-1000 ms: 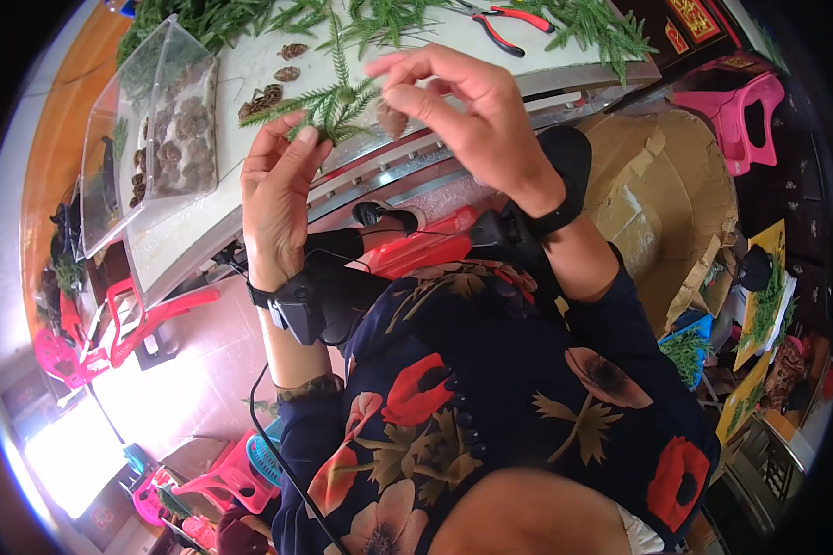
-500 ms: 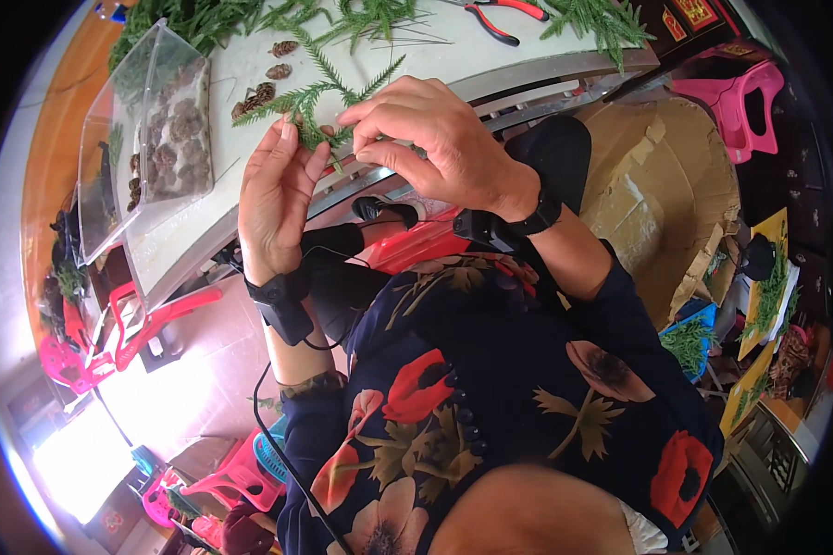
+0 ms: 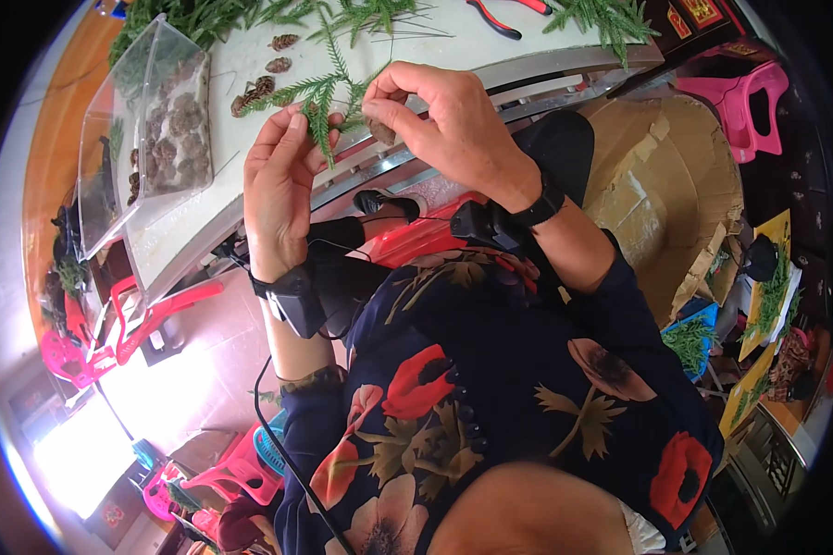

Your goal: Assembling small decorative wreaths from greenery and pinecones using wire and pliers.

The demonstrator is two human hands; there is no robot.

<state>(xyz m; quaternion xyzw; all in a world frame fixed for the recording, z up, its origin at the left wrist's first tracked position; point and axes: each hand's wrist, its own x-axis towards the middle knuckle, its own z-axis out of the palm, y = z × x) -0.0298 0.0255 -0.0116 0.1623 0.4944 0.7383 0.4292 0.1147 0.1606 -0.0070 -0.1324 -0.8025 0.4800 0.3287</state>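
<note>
Above the near edge of the table, my left hand [image 3: 282, 176] pinches an artificial pine sprig [image 3: 322, 97] between thumb and fingers, its green needled arms fanning out upward and downward. My right hand [image 3: 453, 120] is close beside it on the right, thumb and fingertips closed on a small brown pine cone [image 3: 380, 131] next to the sprig. Where cone and sprig meet is partly hidden by my fingers. Loose pine cones [image 3: 279, 66] lie on the white table [image 3: 236, 148] just beyond my left hand.
A clear plastic box [image 3: 178, 139] with several cones stands at the left. Red-handled pliers [image 3: 496, 18], thin wires [image 3: 412, 32] and more greenery [image 3: 606, 28] lie along the back. An open cardboard box [image 3: 662, 185] sits to the right, near a pink stool [image 3: 745, 106].
The sprig has turned from slanting sideways to more upright. My right hand has shifted slightly right and up, and the brown cone at its fingertips now shows more plainly.
</note>
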